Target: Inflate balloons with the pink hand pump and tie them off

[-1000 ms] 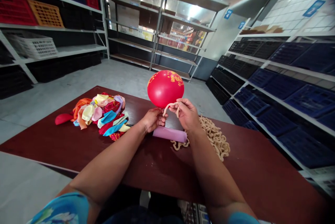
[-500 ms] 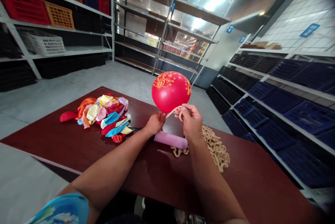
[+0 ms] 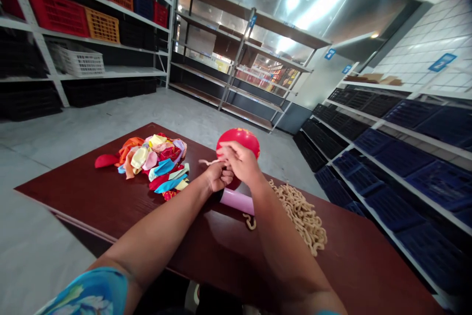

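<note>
An inflated red balloon with gold print sits low over the brown table, mostly hidden behind my hands. My left hand is closed at the balloon's neck. My right hand is closed in a pinch on a beige cord that sticks out to the left above my left hand. A pink cylinder lies on the table just under both hands.
A heap of uninflated balloons in many colours lies at the table's left. A pile of beige cords lies at the right. Shelves with red, orange and white crates stand at left, blue and black crates at right.
The balloon has come down from above my hands to behind them. My right hand has crossed leftward over my left hand, pulling the cord's end out to the left.
</note>
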The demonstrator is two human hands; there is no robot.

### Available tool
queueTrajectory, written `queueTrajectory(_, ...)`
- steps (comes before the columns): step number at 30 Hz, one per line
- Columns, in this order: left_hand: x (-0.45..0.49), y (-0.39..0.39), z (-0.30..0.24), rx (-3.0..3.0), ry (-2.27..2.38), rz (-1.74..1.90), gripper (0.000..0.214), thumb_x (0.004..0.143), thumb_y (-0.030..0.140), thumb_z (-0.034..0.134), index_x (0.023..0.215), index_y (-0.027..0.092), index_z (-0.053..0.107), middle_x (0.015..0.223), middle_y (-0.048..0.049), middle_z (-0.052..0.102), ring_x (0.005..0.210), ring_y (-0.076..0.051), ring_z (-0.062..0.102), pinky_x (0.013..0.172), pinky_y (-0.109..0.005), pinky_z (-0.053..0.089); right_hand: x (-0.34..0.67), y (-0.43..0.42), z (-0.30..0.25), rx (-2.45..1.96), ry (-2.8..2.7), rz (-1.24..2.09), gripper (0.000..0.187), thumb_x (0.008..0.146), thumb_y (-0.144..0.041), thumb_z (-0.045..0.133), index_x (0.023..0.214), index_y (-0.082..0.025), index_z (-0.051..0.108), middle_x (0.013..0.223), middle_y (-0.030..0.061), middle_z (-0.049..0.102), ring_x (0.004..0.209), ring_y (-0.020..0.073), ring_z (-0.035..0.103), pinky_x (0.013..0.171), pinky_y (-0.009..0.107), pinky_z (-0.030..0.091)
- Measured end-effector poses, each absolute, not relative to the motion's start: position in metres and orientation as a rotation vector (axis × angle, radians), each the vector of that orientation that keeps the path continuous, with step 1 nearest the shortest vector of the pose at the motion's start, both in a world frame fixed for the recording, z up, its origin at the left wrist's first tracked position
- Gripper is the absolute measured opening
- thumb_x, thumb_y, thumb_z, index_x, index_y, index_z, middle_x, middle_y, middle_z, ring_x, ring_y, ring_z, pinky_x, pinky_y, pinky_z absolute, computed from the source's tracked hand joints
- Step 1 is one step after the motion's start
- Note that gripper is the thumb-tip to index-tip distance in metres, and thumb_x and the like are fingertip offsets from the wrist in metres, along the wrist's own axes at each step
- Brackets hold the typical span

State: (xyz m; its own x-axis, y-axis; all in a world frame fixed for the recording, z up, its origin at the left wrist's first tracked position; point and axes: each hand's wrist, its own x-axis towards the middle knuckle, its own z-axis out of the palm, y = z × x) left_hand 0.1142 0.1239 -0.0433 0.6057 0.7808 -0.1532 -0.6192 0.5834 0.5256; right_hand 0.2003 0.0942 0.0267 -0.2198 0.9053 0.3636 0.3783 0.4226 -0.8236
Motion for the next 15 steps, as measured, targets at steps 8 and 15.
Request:
queueTrajectory(8, 0.102, 0.12, -0.026, 0.18, 0.21, 0.726, 0.02, 0.086, 0.013, 0.038, 0.066, 0.015, 0.036, 0.052, 0.0063, 0.03, 0.033, -0.001, 0.025, 0.031, -0.012, 0.012, 0.239, 0.089, -0.019, -1.476, -1.289, 1.0, 0.024, 0.075, -0.042, 0.057, 0.073, -0.018, 0.06, 0.057, -0.0017, 0.06, 0.043, 0.0096, 0.053, 0.035, 0.018, 0.035)
queueTrajectory(15, 0.098, 0.105, -0.014, 0.212, 0.087, 0.559, 0.018, 0.087, 0.019, 0.04, 0.069, 0.014, 0.04, 0.054, 0.0058, 0.031, 0.032, 0.0, 0.023, 0.03, -0.011, 0.012, 0.223, 0.093, -0.036, -0.97, -0.93, 1.412, 0.021, 0.061, -0.028, 0.067, 0.08, -0.02, 0.063, 0.081, 0.0026, 0.068, 0.075, 0.0172, 0.063, 0.062, 0.03, 0.052)
